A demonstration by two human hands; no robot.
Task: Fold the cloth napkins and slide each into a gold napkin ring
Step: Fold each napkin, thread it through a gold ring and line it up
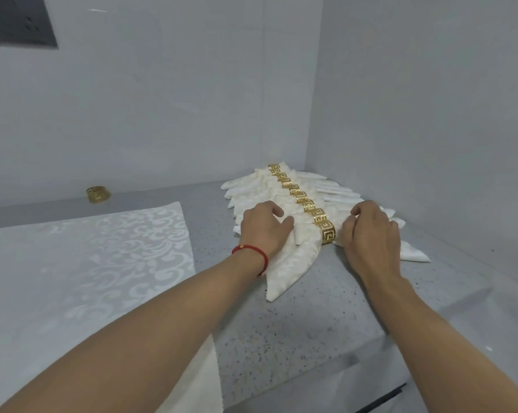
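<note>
Far left, I see one loose gold ring point(97, 194) sitting alone against the wall, well apart from the rest. Near left, a flat unfolded napkin point(81, 263) with a pale scroll pattern lies spread on the counter, its near edge hanging over the front.

Centre right, a row of folded napkins point(251, 189) runs from near to far toward the corner, each cream-white, pinched in the middle, ends fanned out both sides. A line of gold rings point(299, 195) with a square key pattern runs down the middle of the row. The nearest napkin point(290, 263) sits in the nearest ring point(327, 231), its left tail pointing toward me.

My left hand point(263, 231), red string bracelet point(253, 254) on the wrist, has its fingers curled and pinching the nearest napkin just left of its ring. My right hand point(371, 231) has curled fingers gripping the cloth just right of the same ring.

Counter point(296, 329) is grey speckled stone. Plain pale grey walls point(162, 99) meet in a corner behind the row. A dark panel point(16, 22) sits top left on the wall.
</note>
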